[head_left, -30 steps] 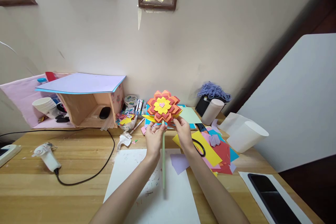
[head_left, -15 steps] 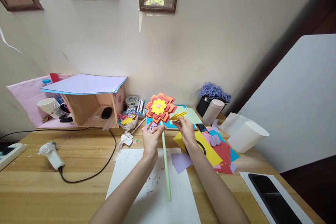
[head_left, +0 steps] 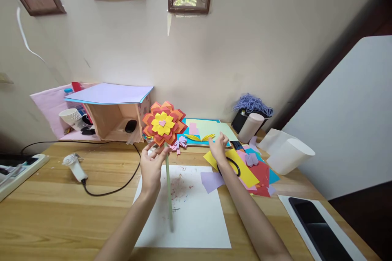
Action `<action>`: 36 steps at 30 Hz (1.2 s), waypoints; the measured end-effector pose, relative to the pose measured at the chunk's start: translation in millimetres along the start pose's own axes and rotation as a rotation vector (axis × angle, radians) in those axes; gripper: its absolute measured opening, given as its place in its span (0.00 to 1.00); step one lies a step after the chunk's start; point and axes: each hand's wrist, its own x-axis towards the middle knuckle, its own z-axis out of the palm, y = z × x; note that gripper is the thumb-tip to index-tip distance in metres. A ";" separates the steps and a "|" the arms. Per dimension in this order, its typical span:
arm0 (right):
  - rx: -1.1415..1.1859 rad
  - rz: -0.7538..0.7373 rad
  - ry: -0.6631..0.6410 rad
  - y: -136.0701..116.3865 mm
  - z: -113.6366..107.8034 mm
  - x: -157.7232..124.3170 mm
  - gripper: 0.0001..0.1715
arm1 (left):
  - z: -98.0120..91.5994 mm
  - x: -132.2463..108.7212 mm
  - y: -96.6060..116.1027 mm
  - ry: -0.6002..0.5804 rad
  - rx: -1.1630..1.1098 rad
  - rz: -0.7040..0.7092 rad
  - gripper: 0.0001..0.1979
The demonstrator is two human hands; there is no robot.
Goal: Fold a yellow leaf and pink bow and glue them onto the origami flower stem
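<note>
My left hand (head_left: 153,165) grips the pale green stem (head_left: 168,187) of a layered paper flower (head_left: 163,123), red, orange and yellow with a small pink centre, held upright over a white sheet (head_left: 190,208). My right hand (head_left: 219,149) reaches forward over the coloured paper, fingers spread and holding nothing. Just beyond its fingertips lie yellow folded paper leaves (head_left: 199,137) on a blue sheet (head_left: 186,138). A small lilac paper bow (head_left: 180,143) lies beside the flower.
Coloured paper sheets and black scissors (head_left: 232,166) lie to the right, with a white cup on its side (head_left: 290,155) and a phone (head_left: 315,226). A glue gun (head_left: 75,165) with a black cord lies left. A wooden box (head_left: 113,118) stands at the wall.
My left hand has carried the flower to the left. My right hand has set the yellow leaves down on the blue sheet and opened. The view has turned slightly left.
</note>
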 end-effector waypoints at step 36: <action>-0.347 -0.526 -0.933 16.9 354.0 -203.1 0.21 | -266.4 -31.3 22.6 0.689 0.119 0.307 0.19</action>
